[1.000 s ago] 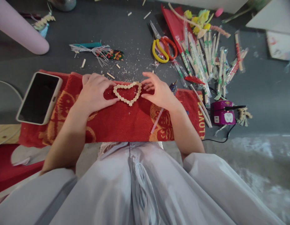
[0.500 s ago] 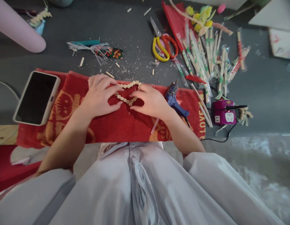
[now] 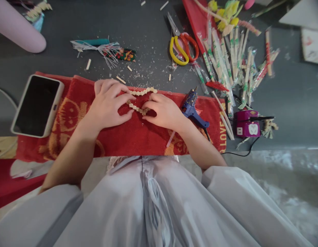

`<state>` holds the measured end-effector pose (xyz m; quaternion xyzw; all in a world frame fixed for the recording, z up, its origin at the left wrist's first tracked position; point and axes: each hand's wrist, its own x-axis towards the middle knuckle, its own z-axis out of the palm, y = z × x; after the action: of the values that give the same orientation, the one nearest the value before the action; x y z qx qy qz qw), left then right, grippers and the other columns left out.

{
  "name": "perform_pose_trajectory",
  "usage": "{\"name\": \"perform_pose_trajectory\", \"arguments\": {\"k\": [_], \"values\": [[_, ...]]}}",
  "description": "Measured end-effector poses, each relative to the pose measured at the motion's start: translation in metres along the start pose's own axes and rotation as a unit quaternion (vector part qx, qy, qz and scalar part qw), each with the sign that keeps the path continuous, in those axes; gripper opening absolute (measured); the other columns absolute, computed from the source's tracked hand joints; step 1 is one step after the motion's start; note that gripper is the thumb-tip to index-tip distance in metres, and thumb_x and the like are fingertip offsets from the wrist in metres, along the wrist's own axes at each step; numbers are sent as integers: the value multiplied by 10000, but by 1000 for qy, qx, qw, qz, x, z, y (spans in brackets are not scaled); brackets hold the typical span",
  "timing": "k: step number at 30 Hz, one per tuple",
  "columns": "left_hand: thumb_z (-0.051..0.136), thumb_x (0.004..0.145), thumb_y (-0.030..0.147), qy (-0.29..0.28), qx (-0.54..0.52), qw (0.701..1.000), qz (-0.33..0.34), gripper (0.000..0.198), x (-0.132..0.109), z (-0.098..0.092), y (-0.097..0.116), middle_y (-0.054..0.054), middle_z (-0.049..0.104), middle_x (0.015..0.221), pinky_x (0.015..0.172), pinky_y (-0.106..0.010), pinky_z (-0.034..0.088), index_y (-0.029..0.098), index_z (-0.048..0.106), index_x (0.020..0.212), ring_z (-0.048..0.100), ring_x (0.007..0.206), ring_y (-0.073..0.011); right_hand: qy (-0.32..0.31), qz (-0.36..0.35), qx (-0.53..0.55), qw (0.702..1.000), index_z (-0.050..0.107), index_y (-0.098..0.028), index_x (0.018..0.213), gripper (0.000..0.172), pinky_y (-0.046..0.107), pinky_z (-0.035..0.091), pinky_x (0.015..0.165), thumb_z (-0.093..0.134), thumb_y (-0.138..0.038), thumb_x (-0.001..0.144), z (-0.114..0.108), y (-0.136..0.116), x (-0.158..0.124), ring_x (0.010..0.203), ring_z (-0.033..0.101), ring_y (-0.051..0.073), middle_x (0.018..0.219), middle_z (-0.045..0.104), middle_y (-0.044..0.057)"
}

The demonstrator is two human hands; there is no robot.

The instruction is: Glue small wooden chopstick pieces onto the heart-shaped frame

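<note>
A cream-coloured zigzag strip (image 3: 142, 92), apparently built from short stick pieces, lies in two lengths on the folded red towel (image 3: 133, 137). My left hand (image 3: 107, 104) curves around its left side, fingertips on the upper length and thumb by the lower one. From the right, my right hand (image 3: 165, 111) pinches the lower length between thumb and fingers. That hand hides where the two lengths may join. Right of it, a blue glue gun (image 3: 192, 109) rests on the towel.
Scissors (image 3: 183, 48) with yellow and orange handles lie beyond the towel, beside several wrapped chopsticks (image 3: 220, 58). A phone (image 3: 37, 106) lies at left. White-stringed pieces (image 3: 97, 48), crumbs and short stick bits dot the grey table. A purple power box (image 3: 247, 123) stands at right.
My right hand has shifted slightly down along the strip, so the upper length's right end shows more clearly. My left hand stays nearly still. The view has moved a little.
</note>
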<state>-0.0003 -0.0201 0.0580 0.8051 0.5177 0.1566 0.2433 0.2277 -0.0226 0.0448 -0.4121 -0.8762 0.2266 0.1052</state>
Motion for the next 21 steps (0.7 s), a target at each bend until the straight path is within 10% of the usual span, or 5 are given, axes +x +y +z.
{"name": "perform_pose_trajectory", "arguments": {"k": [5,12,21], "values": [[476,875,176,39,96,994,28,334,-1,-7,-8,-66,670,1131,1129,-494,325,188,717,1106,519,1183,-256,-41,41,-3,998,637,-115,1254,482,332,433,855,721,-359,846,-26,-3,-12,974,634,254,1055,685,118],[434,832,144,-46,112,984,-132,380,-9,-20,0,-28,754,880,877,-361,504,223,778,973,681,880,-228,-192,55,-18,980,530,-136,1411,574,269,312,594,605,-406,910,-50,-3,-29,696,619,181,815,725,47],[380,861,221,-127,86,974,-168,573,-36,-2,22,-99,766,1038,839,-397,525,151,603,1385,715,896,-278,-286,2,-32,958,295,-48,1555,817,286,353,603,555,-509,932,-48,-7,-25,716,670,224,824,766,120]]}}
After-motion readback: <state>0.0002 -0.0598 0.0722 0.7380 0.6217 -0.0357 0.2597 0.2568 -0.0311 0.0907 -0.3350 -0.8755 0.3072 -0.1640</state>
